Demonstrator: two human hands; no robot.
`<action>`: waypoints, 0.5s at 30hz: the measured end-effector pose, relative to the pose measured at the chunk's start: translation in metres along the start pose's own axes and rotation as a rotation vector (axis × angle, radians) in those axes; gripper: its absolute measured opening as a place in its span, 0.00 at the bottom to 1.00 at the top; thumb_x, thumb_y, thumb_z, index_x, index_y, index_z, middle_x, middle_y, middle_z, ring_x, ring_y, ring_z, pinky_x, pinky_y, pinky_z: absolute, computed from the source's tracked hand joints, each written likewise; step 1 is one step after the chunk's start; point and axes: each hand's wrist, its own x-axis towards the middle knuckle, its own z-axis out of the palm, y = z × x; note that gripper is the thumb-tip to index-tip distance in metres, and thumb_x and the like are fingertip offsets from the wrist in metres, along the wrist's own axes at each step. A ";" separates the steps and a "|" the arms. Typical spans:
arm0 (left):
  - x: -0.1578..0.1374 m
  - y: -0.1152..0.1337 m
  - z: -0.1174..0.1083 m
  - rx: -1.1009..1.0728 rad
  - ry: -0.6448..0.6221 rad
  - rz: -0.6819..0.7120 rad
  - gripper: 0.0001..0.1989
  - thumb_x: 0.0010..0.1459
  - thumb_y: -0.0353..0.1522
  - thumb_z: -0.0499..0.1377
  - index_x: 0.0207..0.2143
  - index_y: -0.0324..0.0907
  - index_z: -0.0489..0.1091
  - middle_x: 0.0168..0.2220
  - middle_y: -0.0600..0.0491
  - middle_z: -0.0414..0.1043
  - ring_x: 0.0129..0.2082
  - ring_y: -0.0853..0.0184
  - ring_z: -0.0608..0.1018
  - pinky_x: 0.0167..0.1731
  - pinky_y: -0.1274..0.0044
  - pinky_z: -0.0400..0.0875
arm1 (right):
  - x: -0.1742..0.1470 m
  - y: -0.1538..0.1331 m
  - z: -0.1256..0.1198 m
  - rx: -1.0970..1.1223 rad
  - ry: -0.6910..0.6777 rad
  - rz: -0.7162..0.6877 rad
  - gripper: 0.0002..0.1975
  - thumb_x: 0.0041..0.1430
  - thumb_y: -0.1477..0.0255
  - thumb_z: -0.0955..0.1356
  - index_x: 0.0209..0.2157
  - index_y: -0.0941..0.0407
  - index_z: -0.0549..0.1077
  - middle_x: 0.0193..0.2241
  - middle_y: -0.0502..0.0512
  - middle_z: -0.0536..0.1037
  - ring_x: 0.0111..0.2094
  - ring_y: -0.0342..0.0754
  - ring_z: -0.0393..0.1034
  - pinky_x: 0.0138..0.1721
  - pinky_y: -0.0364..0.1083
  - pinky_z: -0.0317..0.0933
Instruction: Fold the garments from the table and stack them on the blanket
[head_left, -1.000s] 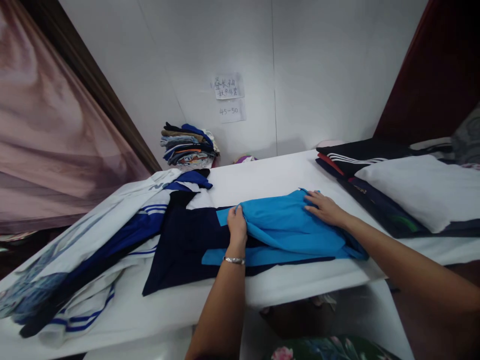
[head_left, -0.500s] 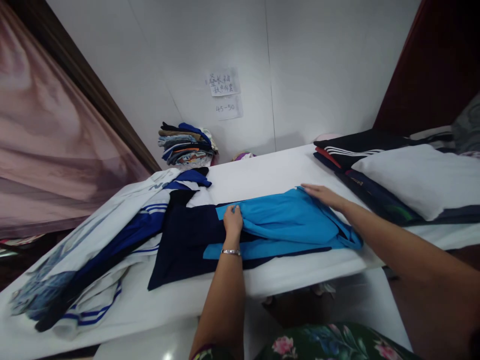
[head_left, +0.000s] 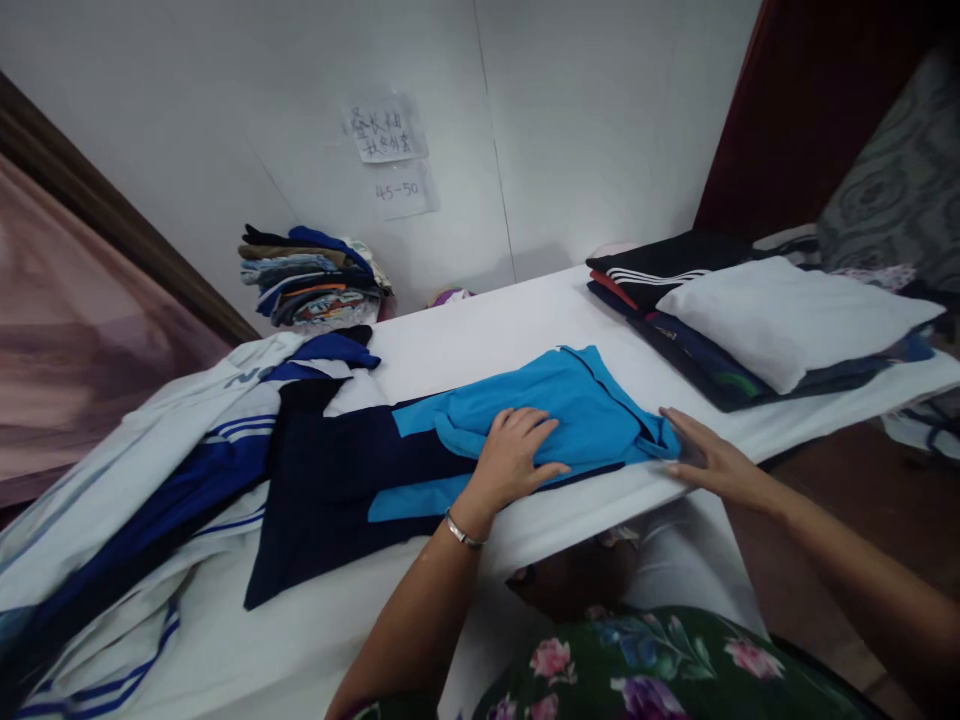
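A blue and navy long-sleeved garment lies partly folded across the white table. Its navy part spreads to the left, and the bright blue part is turned over upon itself on the right. My left hand, with a metal bracelet at the wrist, rests on the blue cloth, fingers apart and stretched out. At the garment's right end, my right hand has its fingers and thumb spread around the blue edge. Whether its fingertips touch the cloth I cannot tell.
A loose heap of white, blue and denim clothes lies to the left. Folded clothes are stacked by the wall. On the right, a white folded piece tops darker garments. Two handwritten papers hang on the wall.
My left hand has let go of the blue cloth and now lies flat farther right. My right hand has moved from the far edge to the right end. The view has shifted right.
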 end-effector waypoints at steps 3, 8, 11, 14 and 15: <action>0.004 0.001 0.005 0.077 -0.058 -0.050 0.13 0.61 0.39 0.59 0.45 0.45 0.74 0.48 0.46 0.74 0.50 0.56 0.73 0.54 0.62 0.59 | 0.009 -0.009 0.009 -0.064 0.043 -0.054 0.34 0.61 0.54 0.63 0.65 0.50 0.56 0.63 0.56 0.63 0.62 0.58 0.57 0.61 0.59 0.57; 0.004 -0.006 -0.002 0.137 0.051 -0.160 0.09 0.64 0.33 0.54 0.39 0.44 0.74 0.39 0.49 0.77 0.41 0.59 0.75 0.49 0.65 0.63 | 0.031 -0.033 0.020 -0.163 0.156 -0.344 0.25 0.64 0.72 0.59 0.62 0.51 0.63 0.61 0.57 0.65 0.64 0.54 0.55 0.62 0.60 0.55; 0.000 -0.009 -0.008 0.139 0.095 -0.178 0.09 0.63 0.30 0.54 0.41 0.45 0.75 0.41 0.49 0.77 0.42 0.59 0.76 0.50 0.64 0.64 | 0.036 -0.045 0.035 -0.260 0.113 -0.469 0.25 0.60 0.80 0.58 0.58 0.54 0.67 0.61 0.59 0.66 0.64 0.54 0.54 0.60 0.62 0.56; -0.008 -0.014 -0.008 0.122 0.056 -0.151 0.10 0.61 0.29 0.55 0.42 0.46 0.75 0.42 0.49 0.77 0.43 0.59 0.76 0.51 0.64 0.64 | 0.035 -0.051 0.048 -0.341 0.030 -0.485 0.29 0.57 0.84 0.57 0.58 0.56 0.68 0.61 0.60 0.65 0.64 0.55 0.54 0.59 0.62 0.57; -0.012 -0.016 -0.007 0.115 0.029 -0.131 0.11 0.61 0.29 0.55 0.42 0.46 0.75 0.42 0.49 0.77 0.44 0.59 0.76 0.51 0.65 0.65 | 0.034 -0.052 0.051 -0.359 0.010 -0.476 0.29 0.57 0.84 0.57 0.59 0.55 0.67 0.61 0.60 0.64 0.64 0.55 0.54 0.59 0.62 0.57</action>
